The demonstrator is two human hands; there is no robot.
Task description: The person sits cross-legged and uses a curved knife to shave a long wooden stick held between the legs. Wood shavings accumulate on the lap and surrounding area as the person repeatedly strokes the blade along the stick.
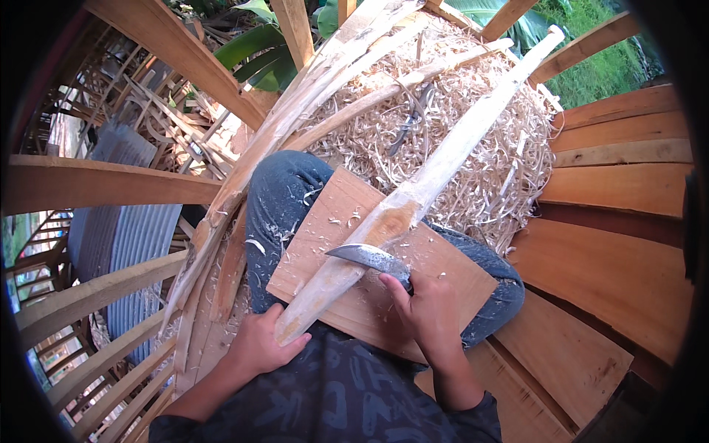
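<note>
A long pale debarked branch point(450, 155) runs from near my waist out over the shavings, with a brown knot patch partway along. My left hand point(262, 341) is wrapped round its near end. In my right hand point(434, 310) is a knife with a curved, pointed blade point(367, 258); my fist hides most of its handle. The blade lies across the branch, just on the near side of the knot, its tip pointing left. Under the branch a square wooden board point(450, 277) rests tilted across my lap, with a few curled shavings on it.
A large heap of wood shavings point(487, 181) spreads ahead of my knees. A second dark blade-like tool point(410, 122) lies on it. Long split sticks point(255, 159) lean along my left side. Wooden slats rail the left, and planks point(613, 258) stand at the right.
</note>
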